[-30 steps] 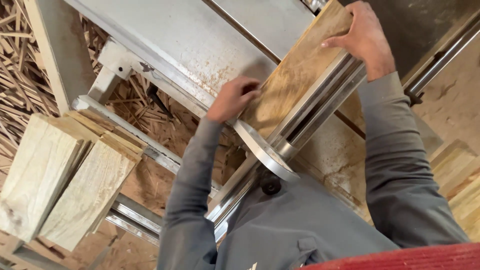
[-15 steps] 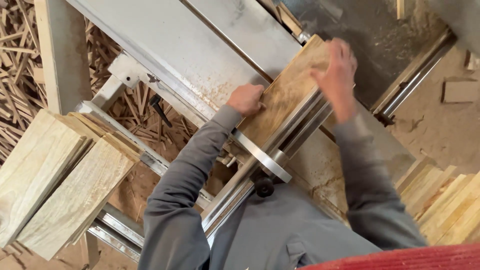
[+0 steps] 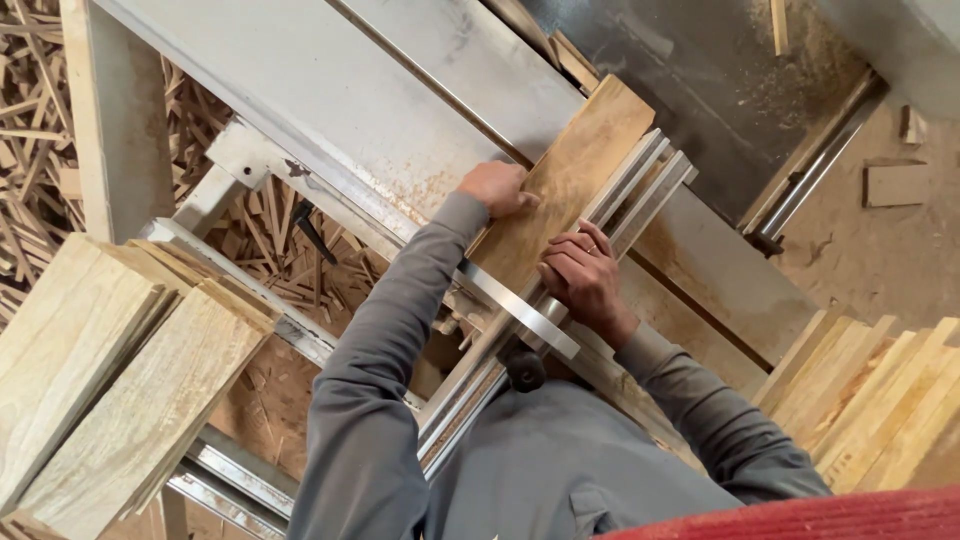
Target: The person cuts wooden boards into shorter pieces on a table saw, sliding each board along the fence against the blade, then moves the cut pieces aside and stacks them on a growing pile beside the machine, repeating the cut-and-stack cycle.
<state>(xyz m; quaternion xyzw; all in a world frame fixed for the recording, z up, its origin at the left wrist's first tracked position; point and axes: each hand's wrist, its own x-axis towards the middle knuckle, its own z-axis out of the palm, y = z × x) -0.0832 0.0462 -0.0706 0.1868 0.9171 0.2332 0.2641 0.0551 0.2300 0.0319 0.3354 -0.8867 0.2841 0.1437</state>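
A brown wooden board (image 3: 565, 180) lies flat on the grey metal saw table (image 3: 360, 110), alongside a ribbed aluminium fence (image 3: 640, 185). My left hand (image 3: 497, 187) presses on the board's left edge, fingers curled over it. My right hand (image 3: 583, 278) rests on the board's near end beside the fence, fingers bent and touching the wood. A metal crossbar (image 3: 515, 308) runs under the board's near end. My grey sleeves and torso fill the lower middle.
A stack of pale planks (image 3: 110, 370) sits at the lower left, another stack (image 3: 875, 400) at the lower right. Wood offcuts (image 3: 30, 130) litter the floor at left. A dark sawdust-covered surface (image 3: 720, 70) lies beyond the board. A metal rail (image 3: 820, 165) runs at right.
My right hand has drawn back from the board's far end to its near end. The left hand stays on the left edge. The board has slid forward along the fence.
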